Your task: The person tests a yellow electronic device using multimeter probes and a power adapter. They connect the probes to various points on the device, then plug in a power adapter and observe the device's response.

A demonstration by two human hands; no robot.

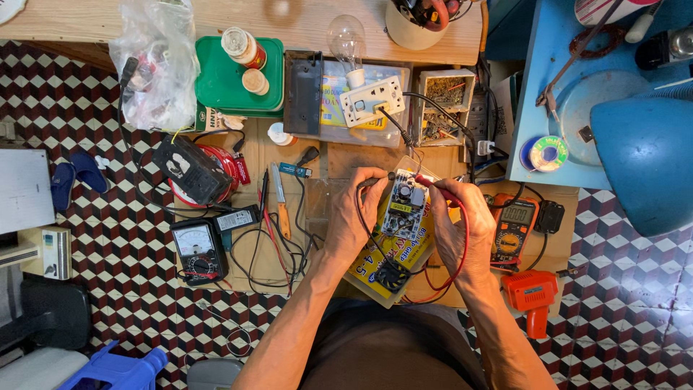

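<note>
A small circuit board [404,206] lies on a yellow box [375,267] on the cardboard-covered floor. My left hand [355,217] pinches a black test probe and touches its tip to the board's upper left edge. My right hand [462,224] grips a red test probe, tip at the board's upper right edge. Red and black leads loop down under my wrists toward an orange digital multimeter [514,227] on the right. A small black fan [392,275] sits on the box below the board.
An analog meter [196,249], a black adapter [191,170], a knife [280,198] and tangled wires lie to the left. A socket with a clear bulb [348,43], a parts box [442,105], a green tray [238,79], an orange heat gun [533,296] and a blue stool [639,144] surround the work spot.
</note>
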